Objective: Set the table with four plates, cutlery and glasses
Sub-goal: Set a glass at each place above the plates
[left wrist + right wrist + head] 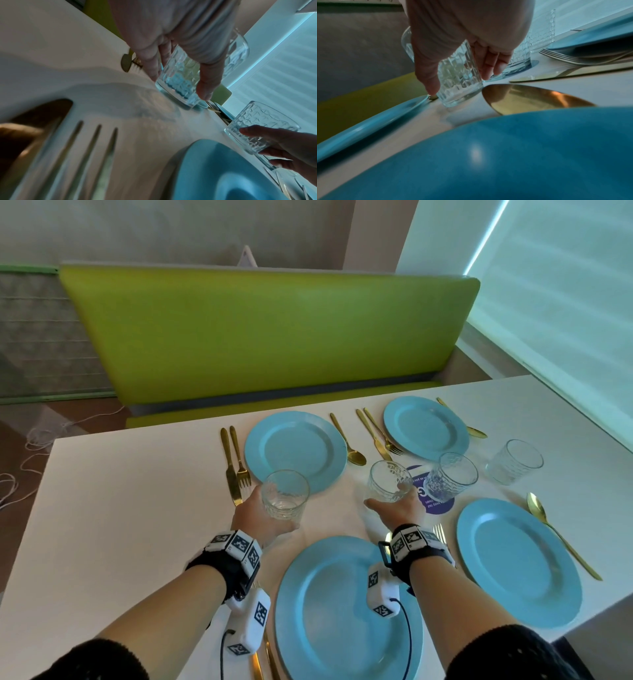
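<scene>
Four blue plates lie on the white table (137, 508): far left (294, 446), far right (424, 426), near right (517, 563) and nearest me (342, 618). Gold cutlery (234, 460) flanks them. My left hand (263, 518) grips a patterned clear glass (284, 494) in front of the far left plate; the left wrist view shows this glass (178, 86) tilted, its base close to the tabletop. My right hand (397, 508) grips a second glass (388, 481) near the table's middle, tilted too in the right wrist view (462, 92). Two more glasses (450, 477) (513, 462) stand to the right.
A green bench (267, 337) runs along the table's far edge. A round purple sticker (436, 501) lies under the third glass. A gold spoon (530, 97) lies just right of the glass in my right hand. White cables (20, 467) trail on the floor at left.
</scene>
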